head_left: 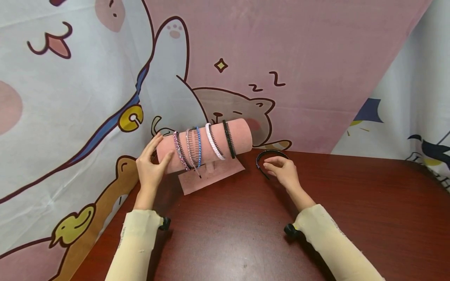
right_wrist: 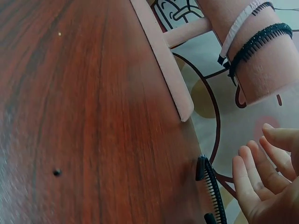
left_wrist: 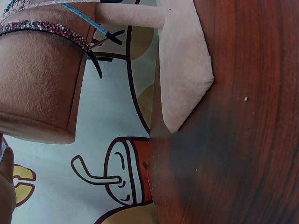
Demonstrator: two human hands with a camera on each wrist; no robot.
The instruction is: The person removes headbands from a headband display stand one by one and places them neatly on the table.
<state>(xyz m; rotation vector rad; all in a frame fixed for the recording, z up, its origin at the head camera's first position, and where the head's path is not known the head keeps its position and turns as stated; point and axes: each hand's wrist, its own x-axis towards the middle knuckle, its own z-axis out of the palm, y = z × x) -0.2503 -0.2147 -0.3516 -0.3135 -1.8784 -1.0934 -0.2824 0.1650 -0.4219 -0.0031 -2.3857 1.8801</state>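
A pink plush headband stand (head_left: 239, 134), a tilted roll on a post and flat base, stands on the table. My left hand (head_left: 150, 166) grips the roll's left end, fingers at the top and thumb in front. Around the roll sit a glittery multicolour headband (left_wrist: 51, 28), a pale pink one (head_left: 190, 148), a blue one (head_left: 199, 146), a white one (head_left: 213, 142) and a black one (head_left: 229, 139). Another black toothed headband (right_wrist: 213, 186) lies on the table right of the stand. My right hand (head_left: 283, 171) hovers beside it, fingers loosely bent and holding nothing.
The dark red wooden table (head_left: 225, 238) meets a cartoon-printed cloth (head_left: 299, 58) at the back and left. The stand's flat base (head_left: 211, 181) rests near that back edge. A small dark spot (right_wrist: 57, 172) shows on the tabletop.
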